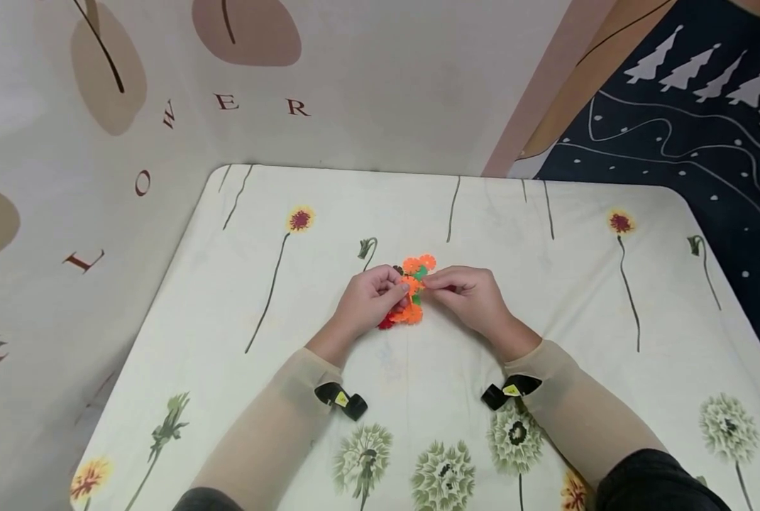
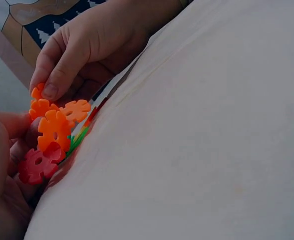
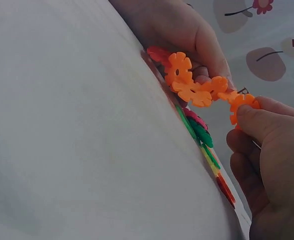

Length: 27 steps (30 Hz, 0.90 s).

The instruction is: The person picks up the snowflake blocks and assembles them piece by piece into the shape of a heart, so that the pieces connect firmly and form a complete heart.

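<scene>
Head view: above the middle of the cloth-covered desk, the left hand grips a cluster of orange flower-shaped pieces; the right hand pinches an orange piece at the cluster's right side. Green pieces show between the hands, a red piece beneath the left.

Left wrist view: the left fingers curl about the orange pieces, with the red piece at the near end.

Right wrist view: the orange pieces form a chain between the hands, its end grasped by the right thumb and index finger; a pink piece lies beside the green ones.
</scene>
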Available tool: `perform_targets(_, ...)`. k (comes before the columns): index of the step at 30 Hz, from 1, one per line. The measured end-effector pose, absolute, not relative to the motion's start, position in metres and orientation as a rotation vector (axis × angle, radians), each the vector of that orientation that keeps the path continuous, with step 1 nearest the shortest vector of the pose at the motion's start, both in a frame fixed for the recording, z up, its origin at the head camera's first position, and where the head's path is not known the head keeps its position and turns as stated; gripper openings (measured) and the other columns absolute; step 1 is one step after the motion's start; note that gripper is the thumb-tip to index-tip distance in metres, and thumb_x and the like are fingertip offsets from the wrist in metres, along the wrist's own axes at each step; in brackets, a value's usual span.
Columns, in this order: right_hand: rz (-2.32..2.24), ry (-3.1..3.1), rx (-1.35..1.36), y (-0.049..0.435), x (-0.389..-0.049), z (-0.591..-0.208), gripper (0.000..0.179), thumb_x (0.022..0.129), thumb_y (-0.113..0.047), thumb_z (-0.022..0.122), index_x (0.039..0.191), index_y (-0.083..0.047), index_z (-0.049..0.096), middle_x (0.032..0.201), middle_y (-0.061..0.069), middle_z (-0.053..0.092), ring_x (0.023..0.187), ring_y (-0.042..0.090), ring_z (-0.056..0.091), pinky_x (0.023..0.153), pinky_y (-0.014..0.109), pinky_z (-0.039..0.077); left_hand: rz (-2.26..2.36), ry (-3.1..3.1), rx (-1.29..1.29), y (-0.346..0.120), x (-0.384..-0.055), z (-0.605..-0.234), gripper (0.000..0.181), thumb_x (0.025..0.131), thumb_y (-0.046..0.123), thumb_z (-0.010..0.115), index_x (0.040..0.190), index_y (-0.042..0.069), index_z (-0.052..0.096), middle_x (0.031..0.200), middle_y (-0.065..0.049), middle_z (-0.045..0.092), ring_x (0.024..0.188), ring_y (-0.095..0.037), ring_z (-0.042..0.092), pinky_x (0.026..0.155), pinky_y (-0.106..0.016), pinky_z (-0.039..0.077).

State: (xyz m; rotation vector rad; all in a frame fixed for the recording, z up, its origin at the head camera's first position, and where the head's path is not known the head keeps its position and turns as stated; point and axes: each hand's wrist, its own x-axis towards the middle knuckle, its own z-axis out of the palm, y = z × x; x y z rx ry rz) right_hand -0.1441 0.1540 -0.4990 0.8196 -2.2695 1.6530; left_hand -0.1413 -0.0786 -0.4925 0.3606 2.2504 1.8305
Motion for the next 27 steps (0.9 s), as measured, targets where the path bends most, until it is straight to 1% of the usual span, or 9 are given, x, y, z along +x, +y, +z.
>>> perform_targets(6, 1.669, -2.260, 0.837, 0.1529, -0.1424, -0.4980, 0.024, 0.079, 0.017, 0.086, 0.097, 0.000, 0.085, 0.099, 0.011, 0.081, 0.097, 0.024, 0.078, 0.085, 0.022, 0.059, 1.833, 2.215, 0.339, -0.0805, -0.1418, -0.4947, 0.013, 0.104, 0.015, 0.073, 0.092, 0.008, 0.070, 0.081, -0.005, 0.075, 0.074, -0.022, 0.071, 0.062, -0.024, 0.056)
perform_targets(13, 1.617, -2.222, 0.907, 0.1528, -0.1431, -0.4979, 0.026, 0.076, 0.019, 0.086, 0.095, 0.001, 0.085, 0.098, 0.013, 0.081, 0.092, 0.029, 0.078, 0.082, 0.020, 0.059, 1.828, 2.202, 0.375, -0.0815, -0.1439, -0.4957, 0.013, 0.103, 0.014, 0.073, 0.092, 0.008, 0.072, 0.080, -0.005, 0.074, 0.073, -0.023, 0.070, 0.063, -0.025, 0.057)
perform_targets(20, 1.574, -2.215, 0.927, 0.1543, -0.1440, -0.4969, 0.026, 0.076, 0.018, 0.087, 0.095, 0.001, 0.085, 0.097, 0.011, 0.081, 0.092, 0.031, 0.078, 0.082, 0.020, 0.059, 1.797, 2.226, 0.429, -0.0814, -0.1445, -0.4939, 0.013, 0.104, 0.016, 0.072, 0.093, 0.010, 0.073, 0.080, -0.003, 0.074, 0.072, -0.023, 0.068, 0.060, -0.026, 0.054)
perform_targets(23, 1.583, -2.208, 0.932, 0.1548, -0.1439, -0.4969, 0.027, 0.076, 0.020, 0.086, 0.095, 0.001, 0.084, 0.097, 0.012, 0.081, 0.092, 0.029, 0.078, 0.080, 0.019, 0.058, 1.797, 2.218, 0.439, -0.0814, -0.1449, -0.4931, 0.012, 0.104, 0.015, 0.073, 0.093, 0.009, 0.073, 0.080, -0.004, 0.074, 0.072, -0.023, 0.069, 0.061, -0.026, 0.055)
perform_targets(27, 1.621, -2.193, 0.940, 0.1551, -0.1436, -0.4979, 0.027, 0.075, 0.021, 0.085, 0.095, 0.003, 0.084, 0.097, 0.014, 0.080, 0.094, 0.018, 0.077, 0.076, 0.018, 0.057, 1.806, 2.199, 0.460, -0.0815, -0.1459, -0.4934, 0.012, 0.104, 0.013, 0.072, 0.093, 0.008, 0.073, 0.080, -0.005, 0.075, 0.074, -0.023, 0.070, 0.066, -0.027, 0.058)
